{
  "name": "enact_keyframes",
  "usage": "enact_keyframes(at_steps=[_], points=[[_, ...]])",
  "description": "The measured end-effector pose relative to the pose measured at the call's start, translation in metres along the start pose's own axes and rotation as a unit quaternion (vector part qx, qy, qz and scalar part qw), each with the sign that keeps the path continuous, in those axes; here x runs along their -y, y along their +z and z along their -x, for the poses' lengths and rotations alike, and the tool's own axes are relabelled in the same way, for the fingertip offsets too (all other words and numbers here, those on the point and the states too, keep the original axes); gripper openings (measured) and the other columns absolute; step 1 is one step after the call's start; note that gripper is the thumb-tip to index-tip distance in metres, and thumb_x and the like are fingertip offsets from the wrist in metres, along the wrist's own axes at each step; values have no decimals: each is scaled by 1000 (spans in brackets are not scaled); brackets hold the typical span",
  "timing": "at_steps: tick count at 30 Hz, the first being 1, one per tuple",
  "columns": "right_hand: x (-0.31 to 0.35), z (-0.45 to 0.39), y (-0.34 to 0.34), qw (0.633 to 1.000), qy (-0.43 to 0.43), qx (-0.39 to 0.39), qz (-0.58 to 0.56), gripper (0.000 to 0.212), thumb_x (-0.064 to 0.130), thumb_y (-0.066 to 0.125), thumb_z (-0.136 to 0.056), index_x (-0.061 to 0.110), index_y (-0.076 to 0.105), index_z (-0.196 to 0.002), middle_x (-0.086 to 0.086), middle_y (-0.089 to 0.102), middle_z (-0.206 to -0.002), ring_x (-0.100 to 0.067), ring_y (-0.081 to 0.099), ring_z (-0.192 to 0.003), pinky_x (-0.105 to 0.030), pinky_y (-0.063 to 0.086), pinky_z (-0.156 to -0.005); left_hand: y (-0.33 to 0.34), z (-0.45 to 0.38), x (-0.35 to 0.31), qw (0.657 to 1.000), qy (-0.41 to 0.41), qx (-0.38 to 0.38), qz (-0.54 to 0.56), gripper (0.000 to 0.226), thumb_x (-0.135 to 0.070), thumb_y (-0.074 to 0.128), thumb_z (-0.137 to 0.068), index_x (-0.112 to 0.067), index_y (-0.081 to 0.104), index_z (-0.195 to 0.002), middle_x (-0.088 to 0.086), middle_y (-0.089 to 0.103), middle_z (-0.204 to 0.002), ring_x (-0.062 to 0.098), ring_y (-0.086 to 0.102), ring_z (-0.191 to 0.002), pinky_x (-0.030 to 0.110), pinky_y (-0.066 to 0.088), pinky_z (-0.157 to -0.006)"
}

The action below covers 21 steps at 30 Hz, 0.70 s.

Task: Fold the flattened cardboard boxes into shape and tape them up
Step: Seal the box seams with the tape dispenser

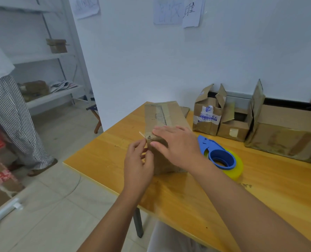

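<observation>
- The long cardboard box (167, 124) is stood on the yellow wooden table (103, 157), its near end turned toward the person so that the end seam can be reached.
- The right hand (176, 144) is laid flat across the top of the near end, fingers straight and spread; the box is judged to be pressed down this way so that it does not slide while the end is worked on.
- Just left of that flat palm, the left hand (138, 160) is held against the near left corner, its thumb and fingertips closed together on what looks like a thin loose end of clear tape (142, 134); the strip is too faint to be told with certainty.
- A strip of tape is already seen along the top, running away from the pressing hand toward the far end, so the top seam is judged to be closed and the end corner to be the step in hand.
- The blue tape dispenser (214, 151), with its yellowish roll, is left lying on the table just right of the right wrist, touched by neither hand; it is presumably kept there for easy reach.
- Beyond the dispenser, open-flapped cartons (222, 117) are lined against the wall (169, 60), well apart from both hands.
</observation>
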State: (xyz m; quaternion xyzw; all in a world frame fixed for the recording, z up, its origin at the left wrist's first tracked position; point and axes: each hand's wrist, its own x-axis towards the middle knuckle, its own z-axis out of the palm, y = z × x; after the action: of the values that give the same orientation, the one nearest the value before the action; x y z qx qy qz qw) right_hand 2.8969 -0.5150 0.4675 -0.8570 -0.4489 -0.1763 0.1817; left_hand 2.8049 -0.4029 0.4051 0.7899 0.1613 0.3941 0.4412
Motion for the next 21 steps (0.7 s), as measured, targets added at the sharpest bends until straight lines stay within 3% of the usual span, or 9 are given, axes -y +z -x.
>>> enact_keyframes(at_steps=[2, 3, 5, 7, 9, 14, 17, 19, 21], points=[[0, 0, 0, 1000, -1, 0, -4, 45, 55, 47, -100, 33, 58, -137, 14, 54, -145, -10, 47, -136, -37, 31, -113, -6, 1, -2, 998, 22, -30, -53, 44, -26, 57, -96, -22, 50, -139, -9, 47, -128, -2, 52, -110, 6, 46, -77], [0, 0, 0, 1000, 1, 0, -5, 45, 55, 47, -100, 33, 58, -137, 14, 54, -146, -10, 47, -136, -37, 31, -113, -9, 1, -3, 992, 57, -54, -94, 49, -25, 59, -94, -20, 46, -140, -5, 45, -134, 3, 50, -116, 9, 44, -86], [-1, 1, -1, 1000, 3, 2, -2, 45, 55, 46, -100, 34, 57, -138, 15, 53, -146, -10, 47, -136, -37, 30, -113, -12, -2, -4, 967, 147, -71, -198, 58, -18, 61, -91, -14, 40, -145, 5, 39, -147, 21, 41, -131, 27, 38, -106], [-1, 1, -1, 1000, 3, 6, -2, 45, 56, 46, -100, 34, 56, -139, 15, 52, -147, -10, 46, -137, -37, 30, -113, -12, -3, -3, 950, 174, -51, -253, 59, -14, 60, -90, -11, 42, -146, 9, 39, -150, 27, 36, -135, 41, 35, -111], [-1, 2, -1, 1000, 2, 9, -2, 46, 56, 45, -100, 34, 56, -139, 15, 52, -148, -9, 46, -137, -36, 30, -114, -9, 0, -3, 965, 127, -30, -229, 56, -16, 59, -92, -12, 44, -146, 8, 45, -147, 26, 37, -135, 47, 37, -112], [-1, 2, -2, 1000, 7, 7, -2, 45, 57, 45, -100, 35, 57, -138, 16, 51, -148, -8, 46, -137, -35, 29, -114, 1, 12, -12, 999, 12, 23, -48, 58, -21, 55, -95, -22, 39, -151, -6, 46, -141, 8, 34, -130, 29, 32, -107], [-1, 1, -3, 1000, 15, 14, -4, 45, 57, 46, -100, 35, 56, -138, 16, 51, -148, -10, 48, -135, -36, 31, -114, 3, 8, -22, 995, -70, 15, 72, 49, -17, 55, -96, -27, 48, -143, -21, 45, -131, 5, 38, -130, 34, 37, -111], [0, 2, -3, 1000, 13, 15, -7, 45, 57, 46, -99, 36, 56, -138, 16, 51, -148, -11, 49, -134, -36, 32, -114, 0, 9, -25, 995, -68, -1, 68, 51, -16, 56, -97, -27, 46, -145, -26, 42, -132, 4, 38, -133, 35, 39, -112], [1, 3, -3, 1000, 13, 12, -7, 45, 57, 46, -99, 36, 56, -138, 16, 51, -148, -11, 49, -133, -36, 31, -114, -1, 13, -28, 998, -42, 4, 52, 57, -18, 53, -98, -29, 36, -152, -27, 47, -136, -5, 43, -128, 25, 43, -107]])
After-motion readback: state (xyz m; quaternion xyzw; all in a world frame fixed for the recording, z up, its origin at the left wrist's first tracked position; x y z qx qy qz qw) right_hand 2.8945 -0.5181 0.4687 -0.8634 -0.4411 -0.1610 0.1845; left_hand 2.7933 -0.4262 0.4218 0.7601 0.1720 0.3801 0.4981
